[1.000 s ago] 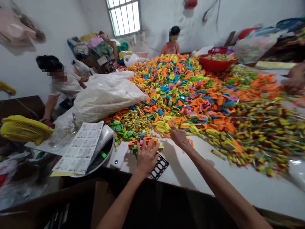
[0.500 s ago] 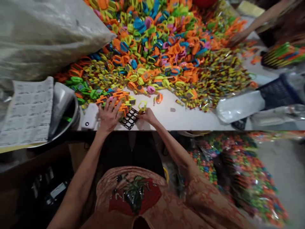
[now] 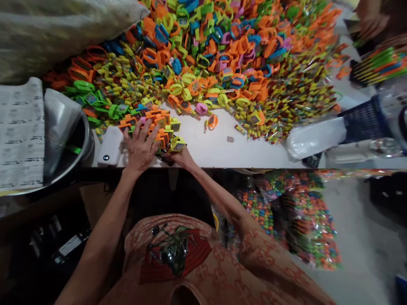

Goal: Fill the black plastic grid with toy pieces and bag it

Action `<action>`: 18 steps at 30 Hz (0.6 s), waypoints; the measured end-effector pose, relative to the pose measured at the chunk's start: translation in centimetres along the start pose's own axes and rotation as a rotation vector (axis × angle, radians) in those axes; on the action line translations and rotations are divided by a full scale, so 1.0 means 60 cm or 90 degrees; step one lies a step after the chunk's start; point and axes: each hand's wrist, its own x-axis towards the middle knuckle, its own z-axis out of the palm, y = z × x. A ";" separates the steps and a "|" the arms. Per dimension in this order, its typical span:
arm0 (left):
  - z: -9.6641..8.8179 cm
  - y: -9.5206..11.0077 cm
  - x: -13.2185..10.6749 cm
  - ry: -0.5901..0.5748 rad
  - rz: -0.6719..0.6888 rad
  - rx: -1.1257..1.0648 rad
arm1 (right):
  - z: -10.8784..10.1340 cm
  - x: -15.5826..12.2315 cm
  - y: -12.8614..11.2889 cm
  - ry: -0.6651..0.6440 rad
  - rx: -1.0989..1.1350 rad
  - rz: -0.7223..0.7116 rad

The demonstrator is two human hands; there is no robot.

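My left hand (image 3: 140, 146) lies with its fingers spread over a cluster of orange toy watches (image 3: 157, 116), which stand close together in a black grid tray (image 3: 163, 159). Most of the tray is hidden under the watches and hands. At the tray's right end my right hand (image 3: 182, 157) is closed on a yellow toy watch (image 3: 177, 144); its fingertips are partly hidden. Another yellow toy watch (image 3: 174, 126) sits at the cluster's right edge. A loose orange toy watch (image 3: 213, 122) lies on the white table (image 3: 203, 148) beyond my right hand.
A big heap of colourful toy watches (image 3: 219, 55) and small yellow candy-like tubes (image 3: 299, 101) covers the back. Left stand a white power bank (image 3: 110, 146) and a bucket (image 3: 86, 140). Clear plastic bags (image 3: 316, 137) and a blue basket (image 3: 361, 120) lie right. Another person's hand (image 3: 370, 25) shows far right.
My right hand has moved left with the yellow watch, down against the tray, covering the grid cells. My left hand stays on the orange watches. The other person's hand has left the heap. The view has shifted.
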 end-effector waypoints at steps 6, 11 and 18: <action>-0.002 0.001 -0.001 -0.026 -0.007 -0.011 | 0.010 -0.001 0.003 -0.037 -0.119 -0.051; -0.002 0.001 -0.002 0.008 0.009 -0.023 | 0.009 -0.024 -0.012 -0.044 -0.357 -0.107; -0.001 0.001 0.003 0.029 0.010 -0.042 | 0.009 -0.027 -0.036 -0.115 -0.503 -0.152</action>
